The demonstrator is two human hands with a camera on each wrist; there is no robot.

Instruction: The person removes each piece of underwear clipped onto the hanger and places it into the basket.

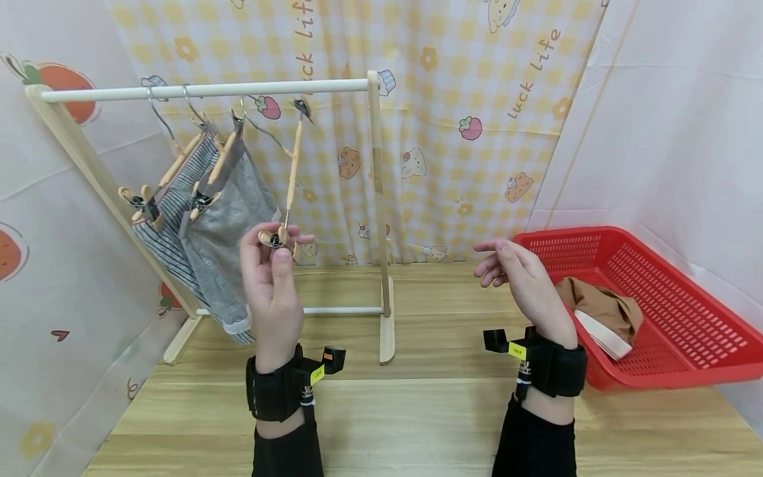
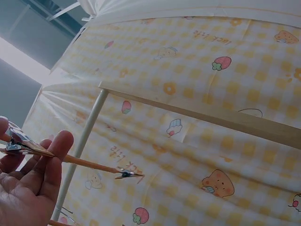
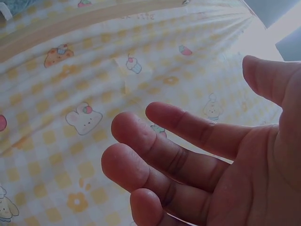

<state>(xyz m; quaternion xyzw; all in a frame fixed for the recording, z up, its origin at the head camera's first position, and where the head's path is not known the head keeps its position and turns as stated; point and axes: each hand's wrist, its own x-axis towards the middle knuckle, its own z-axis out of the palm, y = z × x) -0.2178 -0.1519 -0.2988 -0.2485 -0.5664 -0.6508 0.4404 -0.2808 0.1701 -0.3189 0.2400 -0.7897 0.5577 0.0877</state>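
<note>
My left hand (image 1: 274,291) pinches the near clip of a wooden clip hanger (image 1: 293,165) between thumb and fingers. The hanger carries no garment; its metal hook reaches up to the white rail (image 1: 208,89), and its far clip (image 2: 128,173) shows beyond my fingers in the left wrist view. Left of it, grey shorts (image 1: 229,192) and a striped garment (image 1: 169,238) hang from clip hangers on the same rail. My right hand (image 1: 524,278) is held in the air left of the red basket, fingers loosely extended, holding nothing.
A red plastic basket (image 1: 685,265) stands at the right, with a brown folded cloth (image 1: 602,311) and a white piece inside. The rack's wooden upright (image 1: 379,199) and foot (image 1: 387,331) stand between my hands. A checked curtain (image 1: 453,132) hangs behind.
</note>
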